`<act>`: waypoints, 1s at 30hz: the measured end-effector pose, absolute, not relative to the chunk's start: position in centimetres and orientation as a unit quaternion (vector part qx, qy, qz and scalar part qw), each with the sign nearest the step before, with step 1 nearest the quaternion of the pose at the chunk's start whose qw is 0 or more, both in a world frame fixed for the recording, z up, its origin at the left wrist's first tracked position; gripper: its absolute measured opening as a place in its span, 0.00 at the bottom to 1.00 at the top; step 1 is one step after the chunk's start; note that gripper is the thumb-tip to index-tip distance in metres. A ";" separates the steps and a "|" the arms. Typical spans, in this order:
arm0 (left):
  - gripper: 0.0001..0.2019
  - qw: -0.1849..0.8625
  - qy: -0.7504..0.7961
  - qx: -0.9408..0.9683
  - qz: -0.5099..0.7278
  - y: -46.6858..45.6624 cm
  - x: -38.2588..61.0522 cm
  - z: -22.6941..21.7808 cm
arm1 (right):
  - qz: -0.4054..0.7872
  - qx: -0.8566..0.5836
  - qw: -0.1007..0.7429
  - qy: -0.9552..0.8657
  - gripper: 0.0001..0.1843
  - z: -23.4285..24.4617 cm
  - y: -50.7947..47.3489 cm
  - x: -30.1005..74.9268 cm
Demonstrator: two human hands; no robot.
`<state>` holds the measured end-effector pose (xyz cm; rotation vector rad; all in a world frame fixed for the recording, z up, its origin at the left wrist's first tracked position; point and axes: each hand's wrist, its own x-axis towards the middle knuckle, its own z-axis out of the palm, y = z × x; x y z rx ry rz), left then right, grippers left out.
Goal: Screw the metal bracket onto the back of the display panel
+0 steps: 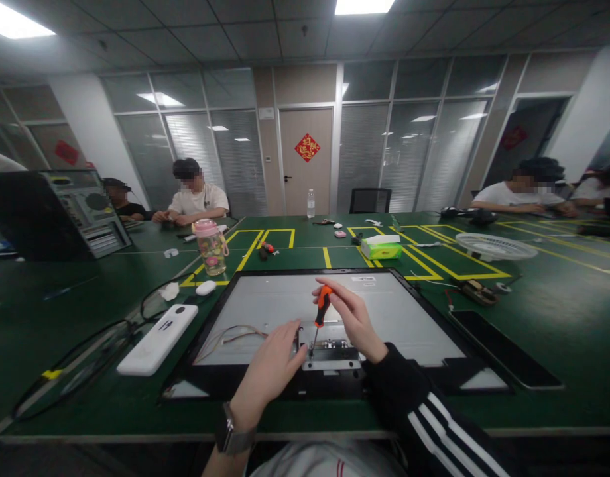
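A flat display panel (404, 318) with a black frame and grey back lies in front of me. Near its lower edge is a metal bracket (335, 364). My right hand (352, 311) grips an orange and black screwdriver (323, 306) by its handle. The screwdriver stands nearly upright, its tip down at the bracket's left part; whether it sits in a screw is too small to tell. My left hand (278, 358) lies flat on the panel beside the bracket, fingers stretched out. Thin wires (240, 331) run across the panel to the left of that hand.
Left of the panel are a white power bank (158, 340), black cables (81, 358) and a pink-lidded bottle (212, 248). A dark phone-like slab (506, 348) lies to the right. Beyond are a green tissue pack (381, 248), a white round grate (496, 246) and seated people.
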<state>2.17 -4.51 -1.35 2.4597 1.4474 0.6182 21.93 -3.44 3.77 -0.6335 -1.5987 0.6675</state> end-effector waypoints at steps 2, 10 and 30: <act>0.23 0.113 0.493 0.837 0.207 -4.7 2.3 -1.0 | 0.273 -0.287 0.609 -0.688 0.15 3.7 -3.3 21.9; 0.21 0.099 0.487 0.839 0.222 -4.7 2.2 -1.1 | 0.295 -0.279 0.607 -0.683 0.16 3.6 -3.5 21.9; 0.11 -0.384 0.209 0.861 0.260 -8.1 13.3 5.3 | 0.177 -0.312 0.493 -0.793 0.13 7.6 -2.5 19.4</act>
